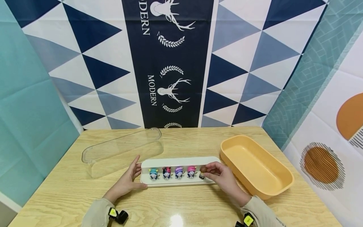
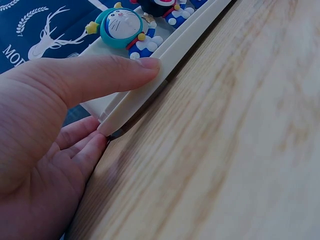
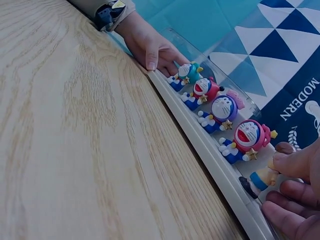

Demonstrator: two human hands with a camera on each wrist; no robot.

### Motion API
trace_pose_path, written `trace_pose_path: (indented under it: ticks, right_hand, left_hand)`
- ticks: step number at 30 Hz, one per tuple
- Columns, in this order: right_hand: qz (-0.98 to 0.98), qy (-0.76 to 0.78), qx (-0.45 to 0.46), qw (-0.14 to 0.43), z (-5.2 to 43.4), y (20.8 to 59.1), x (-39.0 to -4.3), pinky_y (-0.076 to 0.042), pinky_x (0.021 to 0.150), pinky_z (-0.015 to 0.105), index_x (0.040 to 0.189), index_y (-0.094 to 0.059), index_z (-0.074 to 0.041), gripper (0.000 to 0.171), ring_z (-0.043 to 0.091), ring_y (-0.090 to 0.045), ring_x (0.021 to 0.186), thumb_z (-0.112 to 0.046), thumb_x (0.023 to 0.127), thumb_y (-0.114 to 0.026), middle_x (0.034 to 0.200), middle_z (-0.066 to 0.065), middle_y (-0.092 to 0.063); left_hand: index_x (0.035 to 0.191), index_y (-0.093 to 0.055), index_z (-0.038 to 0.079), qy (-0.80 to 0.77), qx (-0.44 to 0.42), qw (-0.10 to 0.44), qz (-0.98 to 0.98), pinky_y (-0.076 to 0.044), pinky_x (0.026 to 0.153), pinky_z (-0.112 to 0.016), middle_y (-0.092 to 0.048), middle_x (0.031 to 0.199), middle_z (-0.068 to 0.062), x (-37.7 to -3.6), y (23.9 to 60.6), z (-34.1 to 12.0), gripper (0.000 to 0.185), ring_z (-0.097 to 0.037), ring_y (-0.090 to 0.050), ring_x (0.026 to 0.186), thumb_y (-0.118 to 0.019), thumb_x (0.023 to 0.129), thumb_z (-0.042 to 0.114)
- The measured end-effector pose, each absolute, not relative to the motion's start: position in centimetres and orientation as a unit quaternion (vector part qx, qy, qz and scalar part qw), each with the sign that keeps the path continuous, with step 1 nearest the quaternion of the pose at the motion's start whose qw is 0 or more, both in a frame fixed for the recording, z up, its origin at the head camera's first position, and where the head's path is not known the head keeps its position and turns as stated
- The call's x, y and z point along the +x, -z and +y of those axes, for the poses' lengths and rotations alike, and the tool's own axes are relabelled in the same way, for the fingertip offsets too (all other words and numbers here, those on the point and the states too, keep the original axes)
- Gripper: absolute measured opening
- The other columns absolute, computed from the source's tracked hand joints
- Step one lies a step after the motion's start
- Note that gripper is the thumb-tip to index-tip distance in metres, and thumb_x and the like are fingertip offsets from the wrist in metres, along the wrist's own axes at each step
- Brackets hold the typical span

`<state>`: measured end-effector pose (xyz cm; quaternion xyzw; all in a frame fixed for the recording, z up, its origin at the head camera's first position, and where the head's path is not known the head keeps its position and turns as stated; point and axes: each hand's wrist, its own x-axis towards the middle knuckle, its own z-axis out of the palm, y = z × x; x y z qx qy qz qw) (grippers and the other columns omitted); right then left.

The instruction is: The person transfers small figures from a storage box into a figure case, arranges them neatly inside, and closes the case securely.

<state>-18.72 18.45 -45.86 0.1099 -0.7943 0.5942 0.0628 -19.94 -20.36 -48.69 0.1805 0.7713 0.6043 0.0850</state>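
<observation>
A long white display tray [image 1: 175, 184] lies on the table with a row of cat figurines on it, in teal [image 1: 153, 173], red-and-black [image 1: 166, 172], purple [image 1: 179, 172] and pink [image 1: 191, 171] hoods. At the tray's left end, my left hand [image 1: 129, 182] grips it, thumb [image 2: 145, 67] on the front rim and other fingers against the end. Toward the right end, my right hand [image 1: 222, 177] pinches a small figurine [image 3: 261, 179] with a brown head, yellow body, blue band and dark feet. Its feet are at the tray's surface; the fingers partly hide its head.
Behind the tray to the left is a clear plastic cover [image 1: 122, 151]. A yellow-orange bin [image 1: 255, 157] stands at the right, close to my right hand. The wooden table [image 1: 158, 208] runs back to a patterned cloth wall [image 1: 173, 63].
</observation>
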Motion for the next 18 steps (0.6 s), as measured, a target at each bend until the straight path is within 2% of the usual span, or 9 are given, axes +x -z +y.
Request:
trace_pose_path:
  ticks: [9, 18]
  right_hand:
    - [-0.795, -0.592, 0.114, 0.069, 18.9, 45.6, -18.4, -0.055, 0.077, 0.023, 0.102, -0.067, 0.004, 0.023, 0.012, -0.064, 0.084, 0.005, 0.082, -0.078, 0.095, 0.014, -0.069]
    - [-0.789, -0.590, 0.118, 0.123, 19.5, 45.6, -17.8, -0.056, 0.073, 0.022, 0.103, -0.067, 0.006, 0.027, 0.015, -0.062, 0.087, 0.009, 0.079, -0.078, 0.097, 0.016, -0.065]
  left_hand:
    - [0.159, 0.008, 0.005, -0.604, 0.181, 0.087, 0.772, -0.023, 0.115, -0.052, -0.031, 0.148, -0.031, -20.0, 48.7, -20.3, 0.125, -0.047, -0.029, 0.140, -0.085, 0.076, 0.001]
    - [0.159, 0.008, 0.006, -0.604, 0.179, 0.088, 0.772, -0.022, 0.116, -0.053, -0.031, 0.148, -0.032, -20.0, 48.8, -20.4, 0.125, -0.048, -0.028, 0.140, -0.085, 0.076, 0.001]
